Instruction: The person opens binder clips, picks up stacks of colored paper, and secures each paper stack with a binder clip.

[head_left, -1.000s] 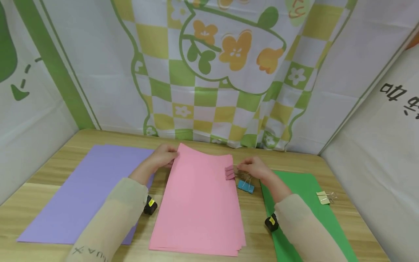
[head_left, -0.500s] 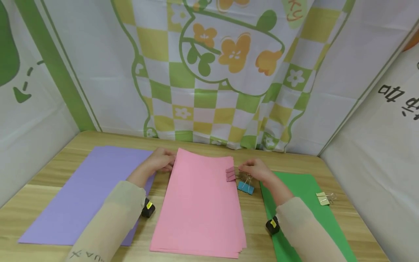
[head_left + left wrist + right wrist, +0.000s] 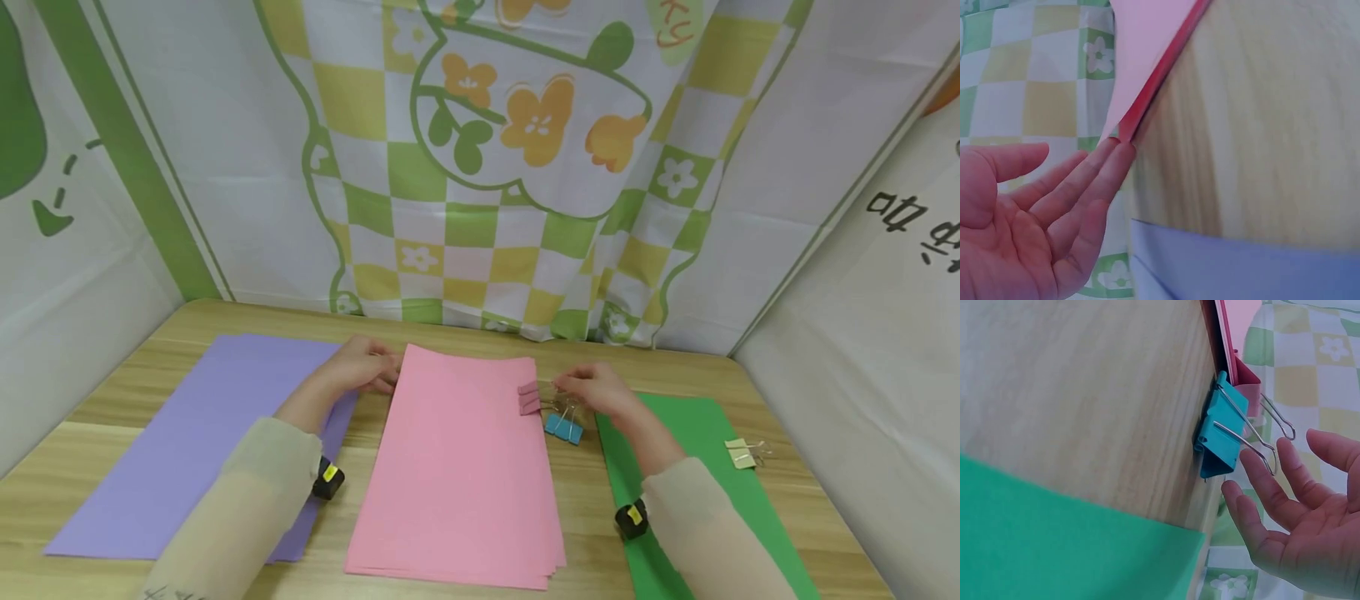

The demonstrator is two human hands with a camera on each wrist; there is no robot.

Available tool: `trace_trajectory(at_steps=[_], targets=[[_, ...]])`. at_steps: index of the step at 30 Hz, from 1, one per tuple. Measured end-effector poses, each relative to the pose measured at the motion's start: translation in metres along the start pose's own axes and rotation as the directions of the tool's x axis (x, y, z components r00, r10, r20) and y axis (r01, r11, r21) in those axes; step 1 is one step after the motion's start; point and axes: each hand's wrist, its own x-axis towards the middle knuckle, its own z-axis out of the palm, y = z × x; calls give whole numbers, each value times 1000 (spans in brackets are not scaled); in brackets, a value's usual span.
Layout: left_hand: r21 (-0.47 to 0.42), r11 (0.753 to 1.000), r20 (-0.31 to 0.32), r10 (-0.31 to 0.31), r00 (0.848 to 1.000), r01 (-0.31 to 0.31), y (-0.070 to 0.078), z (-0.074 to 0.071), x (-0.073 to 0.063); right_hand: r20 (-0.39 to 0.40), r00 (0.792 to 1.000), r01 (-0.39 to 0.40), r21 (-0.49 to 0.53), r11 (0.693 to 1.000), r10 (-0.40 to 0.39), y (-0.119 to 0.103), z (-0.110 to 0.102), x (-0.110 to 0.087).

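Taking the pink paper stack [image 3: 457,467] as landmark: purple paper [image 3: 195,442] is lying to its left on the wooden table [image 3: 577,492]. The left hand [image 3: 360,367] is now resting with straight fingers [image 3: 1094,172] touching the stack's far-left corner, which has dropped flat since a second ago. On the stack's right edge a pink binder clip [image 3: 528,397] is sitting clamped; the right hand [image 3: 592,389] is hovering beside it with fingers spread, gripping nothing. A blue binder clip [image 3: 563,427] is lying just right of the stack, then green paper [image 3: 697,467] bearing a yellow binder clip [image 3: 741,453].
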Motion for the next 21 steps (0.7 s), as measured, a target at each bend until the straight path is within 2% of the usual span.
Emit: trace_trajectory(at_steps=[3, 7, 9, 11, 14, 16, 21], targets=[[33, 999, 12, 9, 1000, -9, 5, -2, -5, -2, 1000, -1, 10, 1000, 2, 0, -3, -4], [145, 989, 4, 11, 1000, -11, 12, -5, -13, -4, 1000, -25, 44, 999, 26, 0, -8, -10], [187, 982, 6, 30, 1000, -31, 15, -6, -18, -9, 999, -35, 65, 997, 36, -1, -11, -14], [234, 969, 25, 82, 996, -85, 18, -7, -23, -18, 999, -39, 83, 996, 40, -2, -14, -18], [315, 930, 72, 174, 982, -188, 23, -7, -30, -28, 999, -28, 114, 993, 31, -4, -19, -25], [371, 892, 106, 236, 966, -259, 25, -7, -35, -38, 999, -15, 128, 992, 20, -5, -23, -29], [458, 819, 150, 311, 939, -344, 30, -12, -49, -58, 998, 9, 148, 989, -1, -6, -29, -39]])
